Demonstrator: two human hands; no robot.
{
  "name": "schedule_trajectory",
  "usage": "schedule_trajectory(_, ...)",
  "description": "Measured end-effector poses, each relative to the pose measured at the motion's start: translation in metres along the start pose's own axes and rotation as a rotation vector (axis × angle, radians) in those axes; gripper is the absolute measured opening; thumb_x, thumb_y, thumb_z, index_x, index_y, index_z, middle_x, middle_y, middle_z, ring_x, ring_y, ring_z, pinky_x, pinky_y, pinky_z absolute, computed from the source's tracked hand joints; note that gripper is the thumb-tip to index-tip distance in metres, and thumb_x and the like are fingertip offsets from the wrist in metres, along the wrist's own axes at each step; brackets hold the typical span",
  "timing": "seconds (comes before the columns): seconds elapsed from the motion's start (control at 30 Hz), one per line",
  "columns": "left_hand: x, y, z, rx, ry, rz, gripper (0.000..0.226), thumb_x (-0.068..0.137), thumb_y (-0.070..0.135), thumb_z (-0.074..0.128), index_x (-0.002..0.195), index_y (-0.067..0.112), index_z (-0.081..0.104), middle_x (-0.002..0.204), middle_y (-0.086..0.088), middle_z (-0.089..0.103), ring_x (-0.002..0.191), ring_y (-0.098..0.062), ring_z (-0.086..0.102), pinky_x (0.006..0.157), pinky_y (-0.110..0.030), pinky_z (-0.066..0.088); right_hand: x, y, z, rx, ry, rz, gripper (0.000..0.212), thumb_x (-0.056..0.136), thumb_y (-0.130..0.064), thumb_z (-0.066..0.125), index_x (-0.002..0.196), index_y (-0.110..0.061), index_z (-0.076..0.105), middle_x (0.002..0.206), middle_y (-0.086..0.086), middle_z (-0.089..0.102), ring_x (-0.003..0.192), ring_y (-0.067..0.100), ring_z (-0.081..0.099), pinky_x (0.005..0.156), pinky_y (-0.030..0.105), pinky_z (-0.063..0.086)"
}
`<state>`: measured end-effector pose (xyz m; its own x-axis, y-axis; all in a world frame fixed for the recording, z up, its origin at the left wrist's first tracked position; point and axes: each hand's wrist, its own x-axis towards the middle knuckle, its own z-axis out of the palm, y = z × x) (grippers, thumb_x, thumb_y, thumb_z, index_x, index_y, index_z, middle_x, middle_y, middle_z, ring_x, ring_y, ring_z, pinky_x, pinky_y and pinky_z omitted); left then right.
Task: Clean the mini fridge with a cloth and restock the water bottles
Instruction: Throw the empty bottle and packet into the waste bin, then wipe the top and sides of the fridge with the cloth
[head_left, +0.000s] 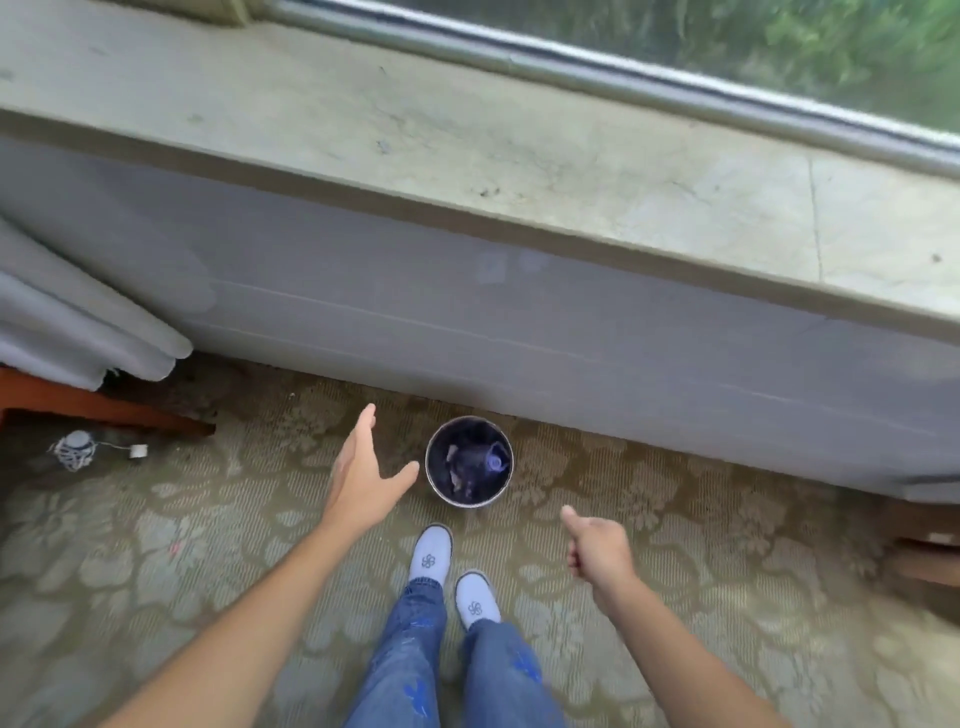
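Standing on patterned carpet (208, 545), the person looks down into a small round bin (469, 461) against the wall under the window ledge (467, 140). Left hand (363, 478) spread and empty, just left of the bin; right hand (597, 551) loosely curled, empty, nearer and right. Crumpled contents inside, possibly a bottle, blurred.

**Window wall and carpeted floor**

Stone window sill (467, 140) runs from 9 to 3 o'clock, below a metal-framed window (727, 57) showing blurred greenery at 1 o'clock. Pale grey wall panel (467, 317) beneath meets a floral-patterned carpet (156, 561). Grey curtain folds (78, 322) and reddish wooden furniture (78, 402) lie at 9 o'clock. Soft daylight.
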<state>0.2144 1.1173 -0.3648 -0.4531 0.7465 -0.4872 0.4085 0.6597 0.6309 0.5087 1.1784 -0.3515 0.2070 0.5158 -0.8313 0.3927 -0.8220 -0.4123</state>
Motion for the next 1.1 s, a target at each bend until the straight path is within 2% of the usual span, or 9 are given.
schedule_trajectory(0.07, -0.025, 0.005, -0.024, 0.066, 0.050, 0.052, 0.100, 0.085, 0.055, 0.069, 0.158, 0.042, 0.002, 0.166, 0.007, 0.025, 0.151, -0.022, 0.029, 0.119, -0.052, 0.032, -0.027, -0.026, 0.021, -0.063, -0.051, -0.107, 0.042, 0.097, -0.039, 0.055, 0.061, -0.017, 0.051, 0.049, -0.001, 0.044, 0.044, 0.017, 0.039, 0.050, 0.031, 0.034)
schedule_trajectory(0.13, -0.052, 0.009, -0.046, 0.085, 0.130, 0.091, 0.099, 0.085, 0.059, 0.065, 0.160, 0.037, 0.005, 0.166, 0.003, 0.028, 0.152, -0.021, 0.026, 0.122, -0.048, 0.028, -0.055, -0.053, 0.046, -0.166, -0.118, -0.265, 0.048, 0.097, -0.040, 0.051, 0.054, -0.018, 0.049, 0.049, 0.000, 0.046, 0.047, 0.020, 0.042, 0.053, 0.036, 0.041)
schedule_trajectory(0.27, -0.119, 0.002, -0.104, 0.049, 0.378, 0.042, 0.096, 0.087, 0.057, 0.062, 0.162, 0.031, 0.009, 0.166, 0.001, 0.026, 0.155, -0.020, 0.018, 0.126, -0.043, 0.015, -0.130, -0.095, 0.103, -0.239, -0.388, -0.477, 0.026, 0.102, -0.014, 0.046, 0.078, -0.004, 0.050, 0.062, 0.009, 0.049, 0.051, 0.019, 0.044, 0.045, 0.023, 0.039)
schedule_trajectory(0.4, -0.189, -0.027, -0.153, 0.085, 0.620, -0.023, 0.090, 0.089, 0.060, 0.055, 0.162, 0.031, 0.010, 0.168, 0.007, 0.021, 0.157, -0.016, 0.010, 0.128, -0.042, 0.007, -0.187, -0.104, 0.161, -0.429, -0.540, -0.718, 0.020, 0.069, -0.031, 0.056, 0.074, -0.013, 0.051, 0.061, 0.001, 0.059, 0.059, 0.019, 0.052, 0.058, 0.035, 0.044)
schedule_trajectory(0.47, -0.222, -0.043, -0.174, 0.095, 0.711, -0.076, 0.086, 0.091, 0.062, 0.049, 0.162, 0.033, 0.010, 0.169, 0.011, 0.017, 0.157, -0.013, 0.006, 0.128, -0.041, 0.004, -0.217, -0.104, 0.188, -0.545, -0.595, -0.820, 0.021, 0.065, -0.027, 0.062, 0.080, -0.017, 0.052, 0.072, 0.000, 0.062, 0.067, 0.020, 0.056, 0.068, 0.041, 0.050)
schedule_trajectory(0.57, -0.276, -0.081, -0.201, 0.098, 0.833, -0.206, 0.081, 0.093, 0.065, 0.042, 0.161, 0.035, 0.012, 0.169, 0.013, 0.015, 0.157, -0.011, 0.003, 0.128, -0.042, 0.002, -0.280, -0.091, 0.233, -0.695, -0.681, -0.998, 0.018, 0.079, -0.009, 0.064, 0.089, -0.022, 0.057, 0.084, -0.003, 0.066, 0.075, 0.019, 0.060, 0.076, 0.040, 0.053)
schedule_trajectory(0.73, -0.340, -0.146, -0.238, 0.051, 0.974, -0.397, 0.080, 0.094, 0.067, 0.042, 0.161, 0.034, 0.015, 0.169, 0.012, 0.016, 0.157, -0.012, 0.006, 0.128, -0.042, 0.005, -0.357, -0.047, 0.310, -0.875, -0.831, -1.182, 0.022, 0.082, -0.010, 0.065, 0.102, -0.020, 0.062, 0.094, -0.003, 0.067, 0.089, 0.021, 0.065, 0.084, 0.036, 0.054)
schedule_trajectory(0.9, -0.377, -0.219, -0.276, -0.013, 1.049, -0.506, 0.076, 0.095, 0.064, 0.043, 0.161, 0.034, 0.017, 0.169, 0.011, 0.018, 0.157, -0.013, 0.009, 0.128, -0.041, 0.005, -0.414, -0.002, 0.390, -1.073, -0.917, -1.321, 0.032, 0.085, -0.016, 0.063, 0.116, -0.019, 0.060, 0.111, 0.002, 0.065, 0.099, 0.019, 0.062, 0.065, 0.013, 0.046)
schedule_trajectory(1.1, -0.416, -0.314, -0.330, -0.062, 1.077, -0.597, 0.073, 0.096, 0.061, 0.042, 0.161, 0.036, 0.018, 0.168, 0.011, 0.020, 0.157, -0.013, 0.011, 0.128, -0.042, 0.006, -0.483, 0.047, 0.508, -1.284, -0.935, -1.465, 0.042, 0.083, -0.029, 0.064, 0.123, -0.019, 0.058, 0.121, 0.003, 0.059, 0.116, 0.024, 0.058, 0.098, 0.033, 0.046)
